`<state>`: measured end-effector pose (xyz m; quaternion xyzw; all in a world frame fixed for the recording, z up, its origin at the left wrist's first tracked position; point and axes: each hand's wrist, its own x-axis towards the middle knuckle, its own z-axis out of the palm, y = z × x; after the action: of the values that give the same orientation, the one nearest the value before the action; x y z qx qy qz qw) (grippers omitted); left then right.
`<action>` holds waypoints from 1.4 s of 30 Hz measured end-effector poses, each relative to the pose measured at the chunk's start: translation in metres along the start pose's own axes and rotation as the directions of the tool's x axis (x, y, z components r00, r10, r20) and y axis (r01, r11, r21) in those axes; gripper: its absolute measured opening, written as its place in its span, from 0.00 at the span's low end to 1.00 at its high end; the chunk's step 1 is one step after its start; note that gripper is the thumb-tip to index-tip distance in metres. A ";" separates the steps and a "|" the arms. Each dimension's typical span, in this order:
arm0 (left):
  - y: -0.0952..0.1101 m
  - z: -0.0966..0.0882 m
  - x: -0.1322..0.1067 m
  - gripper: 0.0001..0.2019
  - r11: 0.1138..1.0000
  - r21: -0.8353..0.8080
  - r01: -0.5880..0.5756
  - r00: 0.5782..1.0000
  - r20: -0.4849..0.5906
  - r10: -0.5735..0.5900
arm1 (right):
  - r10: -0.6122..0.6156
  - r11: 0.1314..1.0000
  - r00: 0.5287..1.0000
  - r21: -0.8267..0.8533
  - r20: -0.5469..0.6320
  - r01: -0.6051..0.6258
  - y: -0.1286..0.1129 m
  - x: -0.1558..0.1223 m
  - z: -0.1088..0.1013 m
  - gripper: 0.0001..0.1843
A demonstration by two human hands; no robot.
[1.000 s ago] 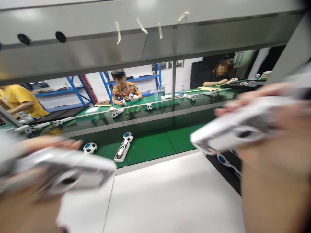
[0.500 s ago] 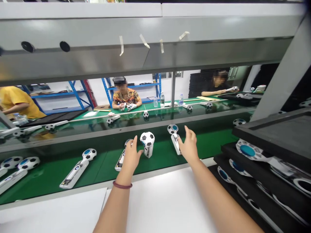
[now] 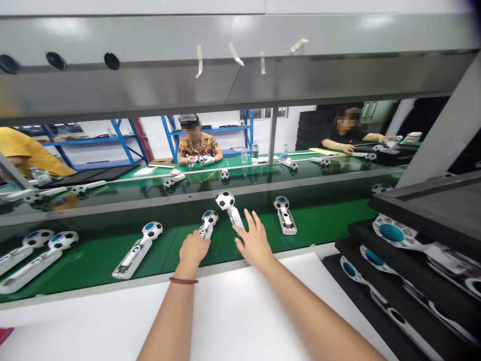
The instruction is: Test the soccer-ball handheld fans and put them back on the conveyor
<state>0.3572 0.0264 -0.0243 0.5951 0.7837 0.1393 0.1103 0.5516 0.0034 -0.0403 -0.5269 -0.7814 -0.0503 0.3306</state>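
My left hand (image 3: 194,250) is closed over the lower handle of a white handheld device with a football-patterned head (image 3: 209,217); its fingertips are partly hidden. Just right of it, my right hand (image 3: 256,243) has its fingers and thumb spread, close to the handle end of a second football-headed device (image 3: 225,200). Whether the hand touches that handle I cannot tell. Farther right, a third device (image 3: 287,220) lies on the green belt (image 3: 323,220) with its handle's inner parts exposed and a blue disc in its head.
More such devices (image 3: 131,256) lie on the belt at left. Black foam trays (image 3: 424,200) holding white parts are stacked at right. White sheets (image 3: 240,311) cover the near bench. A grey beam (image 3: 150,90) crosses above. Across the line, co-workers (image 3: 199,145) sit at a second belt.
My left hand has come down onto the device beside it. My right hand has left the right-hand device and moved left to the middle one, which now lies angled differently. The view has shifted slightly.
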 end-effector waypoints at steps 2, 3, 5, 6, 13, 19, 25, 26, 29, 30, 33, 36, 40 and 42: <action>-0.001 -0.014 0.000 0.18 0.998 -0.030 0.052 0.999 -0.015 -0.052 | 0.132 0.991 0.990 -0.032 0.046 -0.131 -0.001 0.001 0.007 0.23; -0.002 -0.023 -0.001 0.18 0.996 -0.043 0.080 0.996 -0.036 -0.082 | 0.192 0.981 0.980 -0.045 0.049 -0.190 -0.001 0.002 0.009 0.26; -0.005 -0.045 -0.007 0.20 0.989 -0.064 0.131 0.985 -0.105 -0.138 | 0.258 0.966 0.966 -0.031 0.023 -0.257 0.001 0.003 0.010 0.29; -0.006 -0.057 -0.011 0.21 0.986 -0.074 0.152 0.975 -0.152 -0.162 | 0.259 0.966 0.966 0.009 0.004 -0.259 0.000 0.004 0.009 0.29; 0.010 -0.115 -0.052 0.20 0.956 -0.269 -0.116 0.927 -0.375 0.007 | 0.153 0.340 0.944 0.881 0.292 -0.328 -0.047 0.012 -0.010 0.35; 0.053 -0.095 -0.086 0.21 0.693 -0.371 -0.618 0.773 -0.128 0.621 | 0.272 -0.520 0.853 0.814 0.446 -0.260 -0.058 0.030 -0.054 0.23; 0.006 -0.093 -0.046 0.21 0.960 -0.125 -0.250 0.942 -0.260 0.211 | 0.401 -0.420 0.795 0.863 0.455 -0.283 -0.023 0.035 -0.075 0.23; -0.014 -0.092 -0.034 0.22 0.981 -0.135 -0.142 0.955 -0.280 0.099 | 0.377 -0.390 0.807 0.868 0.455 -0.307 -0.018 0.035 -0.075 0.26; -0.069 -0.082 -0.007 0.18 0.979 -0.187 0.087 0.979 -0.167 -0.119 | 0.287 -0.322 0.836 0.869 0.467 -0.375 -0.012 0.033 -0.070 0.31; -0.083 -0.076 -0.002 0.15 0.969 -0.211 0.128 0.983 -0.102 -0.152 | 0.272 -0.298 0.838 0.870 0.473 -0.393 -0.012 0.032 -0.069 0.32; -0.104 -0.060 0.005 0.09 0.932 -0.305 0.194 0.981 0.047 -0.189 | 0.277 -0.212 0.850 0.891 0.448 -0.401 -0.016 0.030 -0.064 0.31; -0.098 -0.052 0.004 0.12 0.867 -0.454 0.204 0.979 0.107 -0.175 | 0.245 -0.140 0.884 0.917 0.398 -0.374 -0.022 0.028 -0.065 0.31; -0.060 -0.066 -0.006 0.21 0.674 -0.735 0.069 0.997 0.062 -0.035 | 0.132 -0.118 0.915 0.923 0.380 -0.366 -0.030 0.024 -0.074 0.28; -0.036 -0.079 -0.015 0.27 0.537 -0.843 -0.035 0.999 -0.009 0.051 | 0.099 -0.116 0.935 0.937 0.341 -0.329 -0.034 0.022 -0.080 0.29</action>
<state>0.3018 -0.0046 0.0371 0.4890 0.6044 0.4965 0.3860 0.5544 -0.0285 0.0438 -0.2375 -0.4929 0.6319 0.5490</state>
